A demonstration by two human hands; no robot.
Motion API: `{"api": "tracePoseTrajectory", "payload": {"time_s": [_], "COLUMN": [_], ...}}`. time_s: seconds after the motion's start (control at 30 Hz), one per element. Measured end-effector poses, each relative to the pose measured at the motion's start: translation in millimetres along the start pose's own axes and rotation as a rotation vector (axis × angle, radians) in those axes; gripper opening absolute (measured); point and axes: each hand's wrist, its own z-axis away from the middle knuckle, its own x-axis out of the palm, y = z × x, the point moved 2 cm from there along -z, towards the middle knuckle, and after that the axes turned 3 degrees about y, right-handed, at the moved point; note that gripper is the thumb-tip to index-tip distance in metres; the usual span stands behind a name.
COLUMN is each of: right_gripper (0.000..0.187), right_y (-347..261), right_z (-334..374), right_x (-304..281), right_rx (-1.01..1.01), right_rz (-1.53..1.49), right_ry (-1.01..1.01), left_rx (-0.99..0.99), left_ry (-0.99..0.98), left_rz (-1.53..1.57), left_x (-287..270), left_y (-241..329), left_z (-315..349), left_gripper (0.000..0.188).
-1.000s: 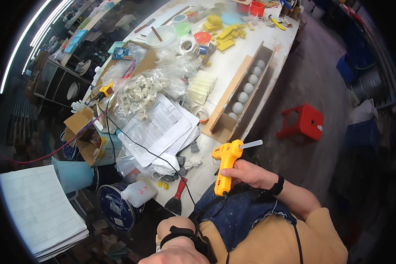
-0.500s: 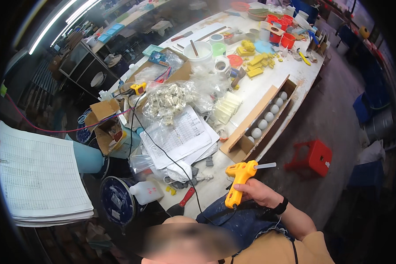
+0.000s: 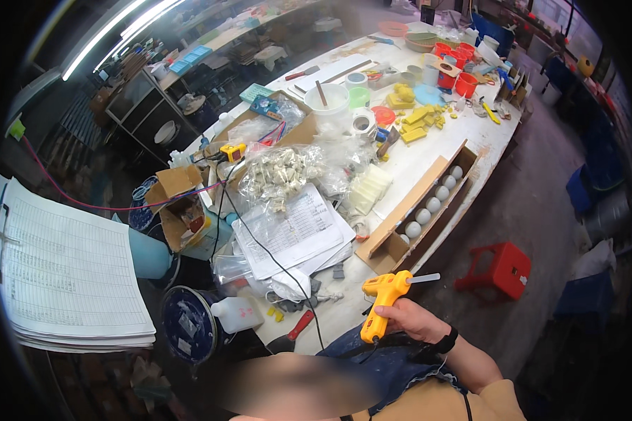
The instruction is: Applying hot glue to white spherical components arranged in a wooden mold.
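Near table edge — right hand (image 3: 413, 319) grips glue gun (image 3: 384, 298), seemingly.

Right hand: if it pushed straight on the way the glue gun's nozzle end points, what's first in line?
The right hand holds the yellow glue gun. Its nozzle end aims toward picture-left along the table edge; first in line looks like the small grey bits by the black cord. Depth is unclear; it may pass above them.

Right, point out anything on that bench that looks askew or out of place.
The long cardboard box of white balls lies skewed, its near corner poking past the table edge. Yellow blocks lie scattered further back. The right hand holds a yellow glue gun; the left hand is unseen.
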Motion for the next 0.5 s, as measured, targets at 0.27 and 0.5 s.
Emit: {"api": "tracePoseTrajectory", "payload": {"time_s": [0.27,0.5], "right_gripper": [0.045,0.047], "right_y": [-2,-3], "right_z": [0,-2], "right_x": [6,1], "right_rx": [0.000,-0.007], "right_rz": [0.031,0.034], "right_ry": [-0.005,-0.003], "left_rx": [0.006,0.309], "left_ry": [0.058,-0.053], "left_rz": [0.159,-0.283], "left_x": [-4,-6], "left_y": [1,-4], "left_z": [-1,-6], "left_gripper": [0.050,0.047]}}
